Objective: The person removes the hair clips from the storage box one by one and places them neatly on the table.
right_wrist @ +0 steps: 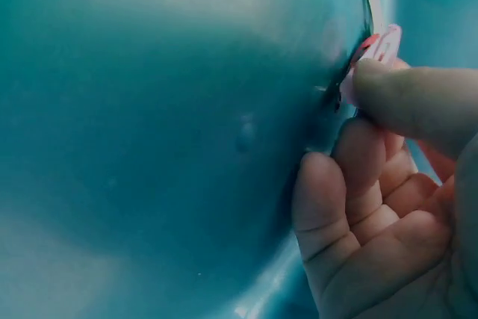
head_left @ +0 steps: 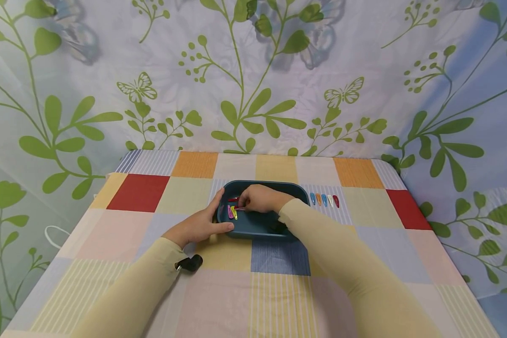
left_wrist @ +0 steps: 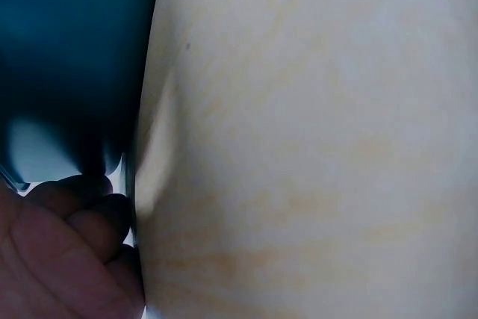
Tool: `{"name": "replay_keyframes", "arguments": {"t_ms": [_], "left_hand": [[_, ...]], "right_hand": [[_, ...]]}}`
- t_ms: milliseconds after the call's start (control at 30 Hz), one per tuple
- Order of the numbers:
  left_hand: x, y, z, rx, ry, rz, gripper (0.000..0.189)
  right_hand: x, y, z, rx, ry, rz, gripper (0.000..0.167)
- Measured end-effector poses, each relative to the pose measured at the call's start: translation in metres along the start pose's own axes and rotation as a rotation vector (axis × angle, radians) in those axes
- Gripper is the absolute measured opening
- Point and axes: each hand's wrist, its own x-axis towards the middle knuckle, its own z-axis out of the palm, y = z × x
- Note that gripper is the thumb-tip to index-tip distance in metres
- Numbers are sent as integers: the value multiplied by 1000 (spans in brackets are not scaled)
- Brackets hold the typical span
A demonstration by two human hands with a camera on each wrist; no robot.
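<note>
Head view: the left hand [head_left: 199,226] grips the left end of the blue tray [head_left: 249,225], thumb over its front rim. The right hand [head_left: 259,198] dips inside, fingers drawn together, beside a few small clips [head_left: 234,212]. A row of five clips [head_left: 324,200] lies right of the tray on the patchwork-covered counter [head_left: 215,300]; leaf-print curtains [head_left: 253,117] stand behind.

Left wrist view: bent fingers beside the tray.

Right wrist view: thumb and fingers pinch a pink clip [right_wrist: 389,45].
</note>
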Motion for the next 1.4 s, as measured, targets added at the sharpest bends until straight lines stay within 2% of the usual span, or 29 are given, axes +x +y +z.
{"name": "replay_keyframes", "arguments": {"t_ms": [233,633,867,1167,1400], "left_hand": [[1,0,0,12,-5,4,114],[0,1,0,22,-1,-12,113],[-1,1,-1,18,-7,-15,113],[-1,1,0,30,0,-16,113],[-1,1,1,31,12,-8,113]], "right_hand": [[-1,0,-3,63,38,-50,16],[-11,5,-12,122,83,-73,18],[-26,6,-22,91,131,-22,28],[-50,10,-36,208,164,27,31],[-67,18,-42,281,225,80,36]]}}
